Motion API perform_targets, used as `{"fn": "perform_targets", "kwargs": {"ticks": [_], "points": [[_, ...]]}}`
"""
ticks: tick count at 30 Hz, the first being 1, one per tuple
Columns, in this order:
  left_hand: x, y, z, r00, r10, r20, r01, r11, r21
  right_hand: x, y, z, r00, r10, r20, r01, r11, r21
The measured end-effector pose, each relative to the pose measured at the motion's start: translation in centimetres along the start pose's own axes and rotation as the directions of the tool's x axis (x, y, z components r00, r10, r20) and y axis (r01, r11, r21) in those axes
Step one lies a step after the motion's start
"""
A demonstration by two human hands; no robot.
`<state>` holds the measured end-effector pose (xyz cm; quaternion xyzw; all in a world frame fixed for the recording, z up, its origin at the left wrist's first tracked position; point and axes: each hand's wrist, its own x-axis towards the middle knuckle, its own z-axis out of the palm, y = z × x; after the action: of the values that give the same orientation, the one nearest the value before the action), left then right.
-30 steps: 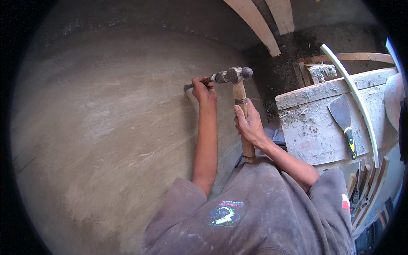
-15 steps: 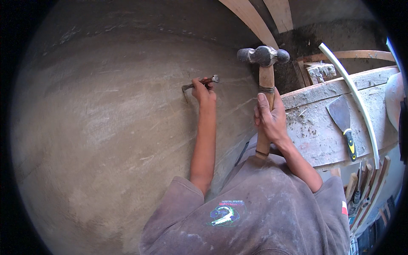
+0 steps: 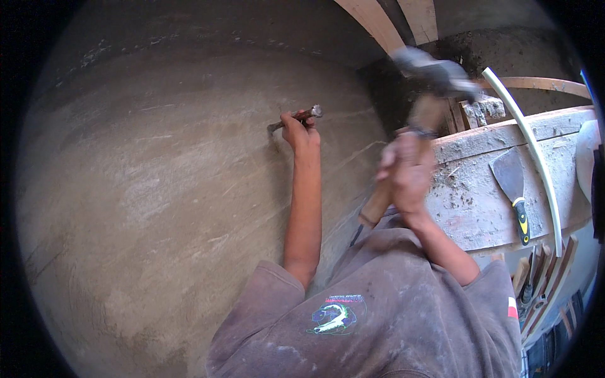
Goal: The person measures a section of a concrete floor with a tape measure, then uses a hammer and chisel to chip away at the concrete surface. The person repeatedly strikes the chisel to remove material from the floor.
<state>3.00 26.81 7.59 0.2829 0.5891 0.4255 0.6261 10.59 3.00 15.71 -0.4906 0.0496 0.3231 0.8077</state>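
With its fingers wrapped round a short metal chisel [image 3: 304, 115], my left hand [image 3: 300, 132] rests against the plastered wall [image 3: 157, 189]. The chisel's tip meets the wall, while its battered head points right. My right hand [image 3: 409, 173] grips the wooden handle of a ball-peen hammer [image 3: 441, 72]. Motion smears the hammer's head, which is up and to the right, apart from the chisel. Wire is wound round the handle below the head.
On the right, a dusty plank [image 3: 469, 195] bears a putty knife [image 3: 512, 183] with a black and yellow handle. A pale bent strip [image 3: 532, 138] crosses the plank. Wooden boards [image 3: 378, 22] stand at the top, and more timber pieces [image 3: 551, 283] lie below the plank.
The hammer has swung right and tilted, its head moving away from the chisel. My left hand keeps the chisel at nearly the same spot on the wall.
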Motion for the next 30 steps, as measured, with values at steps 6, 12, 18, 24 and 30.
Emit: {"fn": "perform_targets", "kwargs": {"ticks": [6,12,18,24,30], "points": [[0.2,0.8,0.0,0.999,-0.046,-0.015,0.046,0.998,-0.032,0.3,1.2,1.6,0.919,0.227,0.322,-0.104,0.928,-0.357],[0.1,0.7,0.1,0.997,-0.065,-0.046,0.063,0.996,-0.055,-0.2,-1.5,0.7,0.985,-0.17,0.032,0.164,0.976,0.144],[0.3,0.5,-0.1,0.999,-0.049,0.016,0.049,0.999,-0.02,0.0,5.5,2.1,0.946,0.158,0.283,-0.039,0.922,-0.384],[-0.6,-0.7,-0.6,0.999,-0.037,0.003,0.036,0.989,0.145,1.2,3.9,-0.4,0.963,0.137,0.23,-0.07,0.958,-0.278],[-0.1,-0.5,0.0,1.0,-0.001,-0.008,0.002,0.995,0.099,1.7,1.2,-0.4,0.959,0.22,0.178,-0.187,0.964,-0.188]]}}
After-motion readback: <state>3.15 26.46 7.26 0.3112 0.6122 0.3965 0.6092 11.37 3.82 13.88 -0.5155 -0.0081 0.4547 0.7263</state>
